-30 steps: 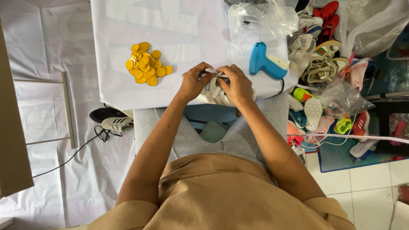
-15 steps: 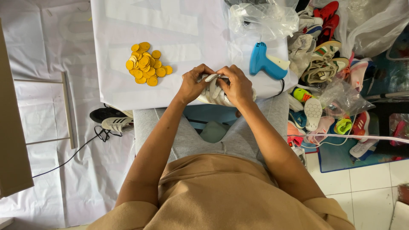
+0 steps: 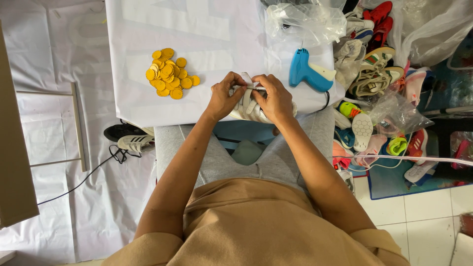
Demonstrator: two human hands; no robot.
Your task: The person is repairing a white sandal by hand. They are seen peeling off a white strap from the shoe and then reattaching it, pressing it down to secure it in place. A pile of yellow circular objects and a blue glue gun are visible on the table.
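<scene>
In the head view, both hands meet at the near edge of a table covered with a smooth white sheet [image 3: 148,98]. The left hand [image 3: 224,98] and the right hand [image 3: 273,98] close around a small white leather sneaker with grey stripes [image 3: 249,108], which lies on its side at the table's edge, just above the person's lap. The fingers of both hands are curled and pinch at the top of the shoe, where a white tongue or lace piece sticks up between them; the exact grip is hidden by the knuckles.

To the left of the hands, well apart, lies a loose heap of flat round yellow discs [image 3: 170,74], matte and scalloped at the rims. To the right, near the right hand, rests a blue and white plastic glue gun [image 3: 308,74], its black cord trailing off the table's edge. Behind it sits a crumpled clear plastic bag [image 3: 305,22], glossy and wrinkled.

Past the table's right side, a jumbled pile of small shoes [image 3: 374,79] in white, red, pink and green spreads over the floor, some inside clear bags. Under the table on the left stands a black and white sneaker [image 3: 128,138] beside a thin black cable [image 3: 93,172] on white floor sheeting.
</scene>
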